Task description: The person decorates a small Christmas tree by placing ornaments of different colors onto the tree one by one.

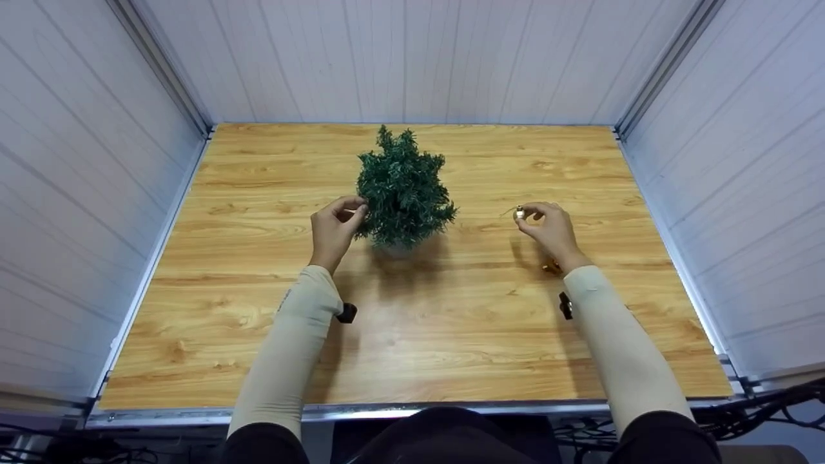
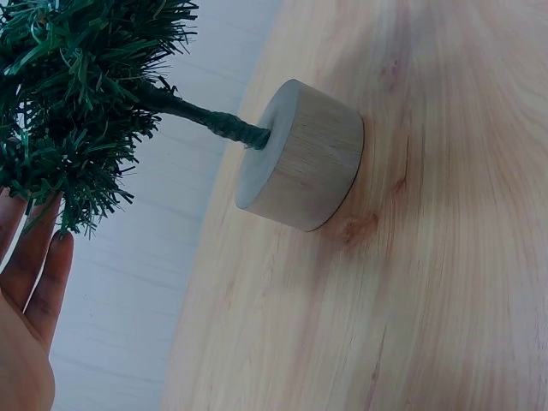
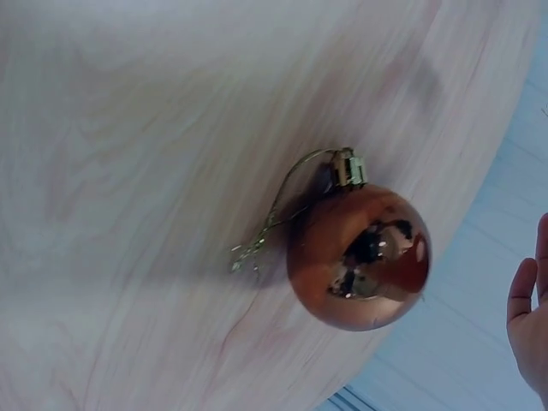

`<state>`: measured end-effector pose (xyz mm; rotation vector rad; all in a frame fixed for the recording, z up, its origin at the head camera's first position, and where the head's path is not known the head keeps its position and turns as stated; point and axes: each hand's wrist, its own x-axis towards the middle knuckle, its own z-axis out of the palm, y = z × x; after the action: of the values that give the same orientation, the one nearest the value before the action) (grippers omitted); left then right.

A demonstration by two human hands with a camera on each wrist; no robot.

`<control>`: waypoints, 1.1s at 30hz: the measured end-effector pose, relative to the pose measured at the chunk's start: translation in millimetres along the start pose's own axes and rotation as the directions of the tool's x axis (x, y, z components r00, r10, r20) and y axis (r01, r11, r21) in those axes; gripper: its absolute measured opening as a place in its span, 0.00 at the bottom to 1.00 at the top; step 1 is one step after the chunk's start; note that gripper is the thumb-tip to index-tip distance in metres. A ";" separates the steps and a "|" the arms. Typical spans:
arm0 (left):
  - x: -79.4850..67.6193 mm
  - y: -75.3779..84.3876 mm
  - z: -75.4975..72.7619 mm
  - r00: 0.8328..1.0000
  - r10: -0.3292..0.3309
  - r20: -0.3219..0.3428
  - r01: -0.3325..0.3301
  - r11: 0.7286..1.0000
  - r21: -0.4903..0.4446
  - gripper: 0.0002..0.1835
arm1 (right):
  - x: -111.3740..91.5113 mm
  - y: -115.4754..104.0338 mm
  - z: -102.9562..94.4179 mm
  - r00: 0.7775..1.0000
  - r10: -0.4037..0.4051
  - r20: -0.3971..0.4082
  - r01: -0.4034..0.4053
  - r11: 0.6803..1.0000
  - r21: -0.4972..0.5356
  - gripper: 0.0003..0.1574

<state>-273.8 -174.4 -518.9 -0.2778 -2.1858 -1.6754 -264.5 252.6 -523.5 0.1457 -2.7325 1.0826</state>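
A small artificial Christmas tree (image 1: 401, 187) with dense green needles stands upright on the table. Its round wooden base (image 2: 312, 158) and wrapped green stem show in the left wrist view. My left hand (image 1: 336, 225) is at the tree's left side, thumb and forefinger pinching the tip of a branch. Off to the right, my right hand (image 1: 548, 225) pinches a small shiny ornament (image 1: 519, 212) above the table; a thin golden thread sticks out from it to the left. In the right wrist view, only part of that hand shows at the edge, its held ornament out of frame.
A copper-coloured Christmas bauble (image 3: 360, 257) with a gold cap and thread loop lies on the table beneath my right wrist. The wood-grain table (image 1: 412, 348) is enclosed by white panel walls (image 1: 412, 58) at the back and both sides.
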 end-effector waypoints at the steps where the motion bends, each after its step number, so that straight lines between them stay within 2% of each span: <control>1: 0.4 -0.3 0.0 1.000 0.002 0.002 -0.002 1.000 -0.005 0.06 | 0.3 -1.3 0.6 1.000 -0.002 -0.004 0.002 1.000 -0.001 0.19; 11: 2.3 -1.7 0.8 1.000 0.005 0.013 -0.005 1.000 -0.026 0.06 | 2.3 -11.3 2.3 0.999 0.000 -0.038 0.000 1.000 0.002 0.17; 33: 1.4 -6.7 1.7 1.000 0.018 0.011 -0.018 1.000 -0.006 0.07 | 3.1 -39.1 6.4 0.993 -0.065 -0.102 0.070 0.997 0.042 0.15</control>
<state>-277.9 -174.7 -524.6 -0.3085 -2.1804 -1.6755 -262.1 219.8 -501.3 0.1838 -2.5963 1.1031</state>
